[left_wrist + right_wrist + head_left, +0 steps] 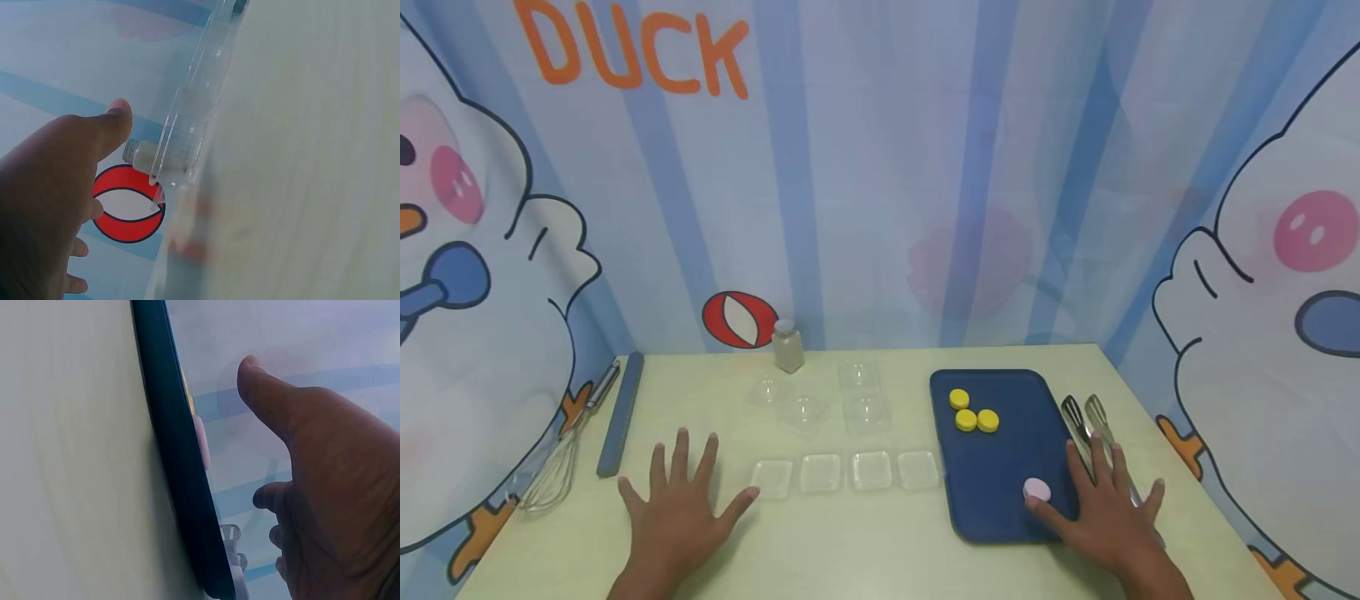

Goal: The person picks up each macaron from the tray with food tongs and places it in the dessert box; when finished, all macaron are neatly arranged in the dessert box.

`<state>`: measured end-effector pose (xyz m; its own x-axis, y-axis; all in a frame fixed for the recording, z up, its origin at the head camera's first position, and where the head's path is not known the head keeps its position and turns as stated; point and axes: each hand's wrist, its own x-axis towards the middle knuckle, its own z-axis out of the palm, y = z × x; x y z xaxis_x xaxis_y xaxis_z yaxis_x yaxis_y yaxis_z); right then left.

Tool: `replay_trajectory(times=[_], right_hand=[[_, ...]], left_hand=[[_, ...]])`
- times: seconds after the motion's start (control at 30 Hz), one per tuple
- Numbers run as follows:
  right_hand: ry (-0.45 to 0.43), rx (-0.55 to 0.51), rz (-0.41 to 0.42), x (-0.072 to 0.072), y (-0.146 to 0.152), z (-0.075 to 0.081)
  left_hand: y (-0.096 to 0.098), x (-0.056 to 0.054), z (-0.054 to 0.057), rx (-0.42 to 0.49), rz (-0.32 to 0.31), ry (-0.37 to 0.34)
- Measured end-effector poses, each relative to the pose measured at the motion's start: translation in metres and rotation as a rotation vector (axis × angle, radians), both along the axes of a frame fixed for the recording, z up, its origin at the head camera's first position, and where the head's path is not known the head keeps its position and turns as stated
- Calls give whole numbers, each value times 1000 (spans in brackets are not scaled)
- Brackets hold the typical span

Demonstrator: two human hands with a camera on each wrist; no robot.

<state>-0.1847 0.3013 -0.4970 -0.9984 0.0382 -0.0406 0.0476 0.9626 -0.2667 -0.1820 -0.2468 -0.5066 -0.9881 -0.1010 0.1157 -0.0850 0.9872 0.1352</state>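
Observation:
My left hand [676,512] hovers over the table's front left with its fingers spread and nothing in them. Its thumb points toward a row of several shallow clear plastic boxes [821,473]. On the right, my right hand [1108,521] is spread above the right edge of a dark blue tray [992,467]; the right wrist view shows a gap between this hand and the tray [181,456]. A pale pink round piece [1037,490], like a macaron, lies in the tray by the right thumb in the head view. Three yellow round pieces [966,420] sit farther back in it.
Clear plastic lids [867,412] lie behind the boxes, and a small capped jar [787,346] stands at the back edge. A whisk [561,454] and a blue-grey bar [621,414] lie at the left. Metal utensils [1077,419] lie right of the tray, partly behind my right hand.

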Motion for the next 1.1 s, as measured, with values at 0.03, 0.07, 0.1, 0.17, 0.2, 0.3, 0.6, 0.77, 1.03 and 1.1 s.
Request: replay_trajectory(times=[0.03, 0.07, 0.1, 0.17, 0.2, 0.3, 0.6, 0.77, 1.03, 1.1], right_hand=[[-2, -4, 1, 0, 0, 0], [-7, -10, 2, -1, 0, 0], [-10, -13, 4, -1, 1, 1], [-12, -15, 11, -2, 1, 0], [-10, -18, 15, -3, 2, 0], [23, -15, 32, -5, 4, 0], [83, -12, 73, -15, 13, 2], [114, -15, 95, -24, 19, 5], [136, -39, 94, -41, 33, 8], [136, -48, 93, -44, 35, 8]], left_hand=[[1, -1, 0, 6, -11, 5], [3, -1, -1, 11, -21, 10], [4, -2, -1, 18, -32, 16], [6, -3, -1, 38, -58, 37], [6, -4, -1, 46, -73, 50], [5, -7, -1, 51, -114, 101], [-9, -17, -11, 137, -248, 215], [-14, -26, -18, 228, -342, 301], [2, -42, -15, 301, -484, 377], [14, -43, -9, 300, -518, 390]])
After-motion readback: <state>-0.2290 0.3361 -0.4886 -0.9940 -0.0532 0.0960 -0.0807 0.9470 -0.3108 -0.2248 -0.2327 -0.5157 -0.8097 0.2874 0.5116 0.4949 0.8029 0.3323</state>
